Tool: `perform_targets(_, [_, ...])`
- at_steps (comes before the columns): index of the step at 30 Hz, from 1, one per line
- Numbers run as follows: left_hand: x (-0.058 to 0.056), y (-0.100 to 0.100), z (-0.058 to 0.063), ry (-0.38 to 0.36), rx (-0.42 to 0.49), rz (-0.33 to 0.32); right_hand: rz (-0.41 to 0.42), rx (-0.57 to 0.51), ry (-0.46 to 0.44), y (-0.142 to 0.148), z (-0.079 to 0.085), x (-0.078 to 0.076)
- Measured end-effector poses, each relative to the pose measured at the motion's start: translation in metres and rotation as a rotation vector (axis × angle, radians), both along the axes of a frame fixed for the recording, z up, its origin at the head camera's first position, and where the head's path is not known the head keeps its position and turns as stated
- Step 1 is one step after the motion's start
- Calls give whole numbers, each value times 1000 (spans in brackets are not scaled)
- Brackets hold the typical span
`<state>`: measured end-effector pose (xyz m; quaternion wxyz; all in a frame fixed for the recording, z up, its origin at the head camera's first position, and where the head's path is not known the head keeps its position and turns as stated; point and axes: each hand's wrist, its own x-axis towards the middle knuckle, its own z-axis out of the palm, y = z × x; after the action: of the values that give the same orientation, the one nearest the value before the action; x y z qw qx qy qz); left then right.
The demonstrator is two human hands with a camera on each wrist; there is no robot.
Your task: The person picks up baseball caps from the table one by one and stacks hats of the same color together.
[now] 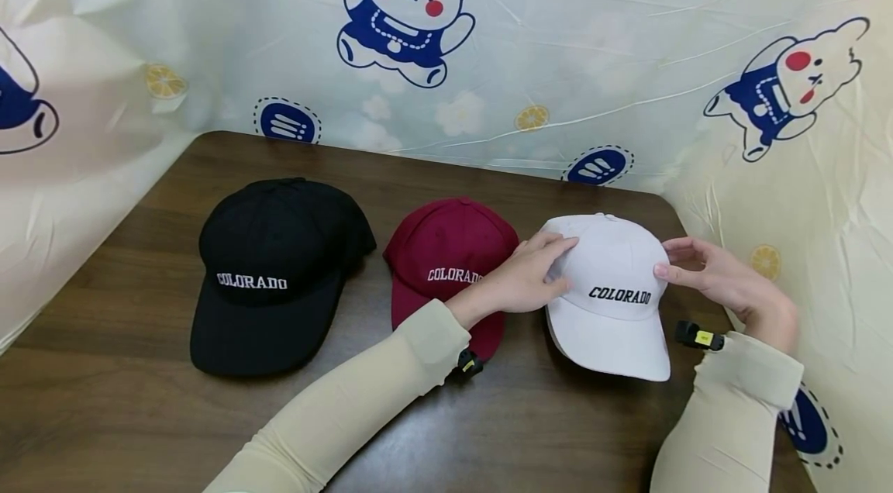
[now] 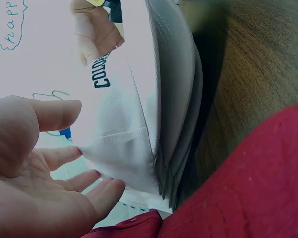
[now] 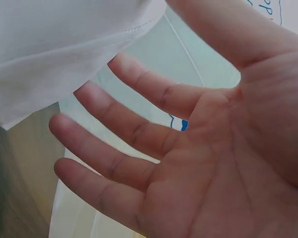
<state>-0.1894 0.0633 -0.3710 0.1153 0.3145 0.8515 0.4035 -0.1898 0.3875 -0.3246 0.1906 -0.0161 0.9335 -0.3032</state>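
A white cap (image 1: 607, 260) lettered COLORADO sits at the right of the table, brim toward me. Several layered brims (image 2: 181, 89) show beneath its front in the left wrist view, like a stack of caps. My left hand (image 1: 526, 276) is at its left side, fingers loosely spread and fingertips right at the crown. On the opposite side is my right hand (image 1: 725, 280), thumb and fingers apart, fingertips by the cap's edge. In the right wrist view the fingers (image 3: 107, 141) are extended under a white fabric edge (image 3: 44, 64). Neither hand grips the cap.
A maroon cap (image 1: 446, 237) lies in the middle, partly covered by my left forearm. The black cap (image 1: 279, 237) is farther left on the brown wooden table (image 1: 105, 400). A printed curtain (image 1: 523, 36) surrounds the back and sides.
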Motion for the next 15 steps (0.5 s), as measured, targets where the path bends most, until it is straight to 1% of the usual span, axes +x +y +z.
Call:
perform_targets(5, [0, -1, 1, -35, -17, -14, 5, 6, 3, -1, 0, -1])
perform_targets(11, [0, -1, 0, -65, -30, -41, 4, 11, 1, -2, 3, -2])
perform_targets(15, [0, -2, -1, -67, -40, -50, 10, 43, 34, -5, 7, 0])
